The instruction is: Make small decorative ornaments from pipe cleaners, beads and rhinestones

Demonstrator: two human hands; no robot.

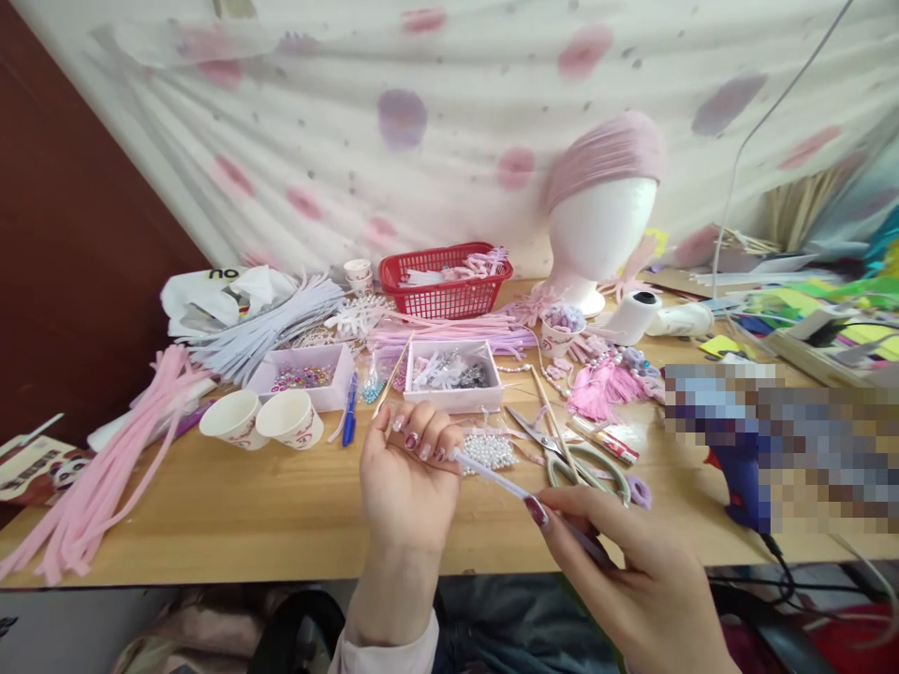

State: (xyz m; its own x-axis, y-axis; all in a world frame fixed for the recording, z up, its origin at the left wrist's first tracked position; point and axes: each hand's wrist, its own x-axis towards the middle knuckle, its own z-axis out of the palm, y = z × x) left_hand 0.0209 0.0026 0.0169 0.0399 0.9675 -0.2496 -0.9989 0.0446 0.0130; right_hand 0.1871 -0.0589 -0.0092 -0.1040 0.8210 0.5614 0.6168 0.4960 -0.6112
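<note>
A pinching right hand (625,566) and curled left hand (413,477) hold a pale strip (492,476) between them, apparently to keep it straight, well in front of the red basket (446,302), while scissors (539,437) on the table (295,524), nearer that basket, seem placed for easy reach.

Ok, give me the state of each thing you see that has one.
Pale lilac pipe cleaner: held, nearly straight where visible
Left grip: closed on it
Right grip: pinching it
Scissors: lying down, blade gap unclear
Front paper cups: open-mouthed
Pale boxes: lidless, part-filled
Red basket: upright, part-filled
Foam head: upright, pink-wrapped
Blue glue gun: partly blurred, power unclear
</note>
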